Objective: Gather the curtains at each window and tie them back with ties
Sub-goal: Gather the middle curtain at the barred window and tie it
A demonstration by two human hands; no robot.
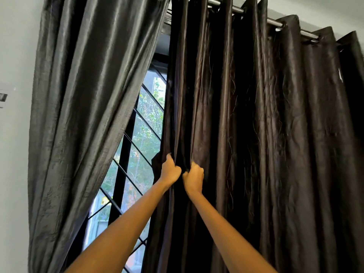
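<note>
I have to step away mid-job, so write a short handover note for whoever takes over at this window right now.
Left hand: grips the inner edge of the dark brown satin curtain panel.
Right hand: grips a fold of the same panel, beside the left.
The grey satin curtain panel hangs swept aside at left, exposing the black-barred window.
Done: brown panel's edge taken in hand.
Left: it still spreads along the metal rod; gather it, tie it. No tie visible on either panel.
</note>
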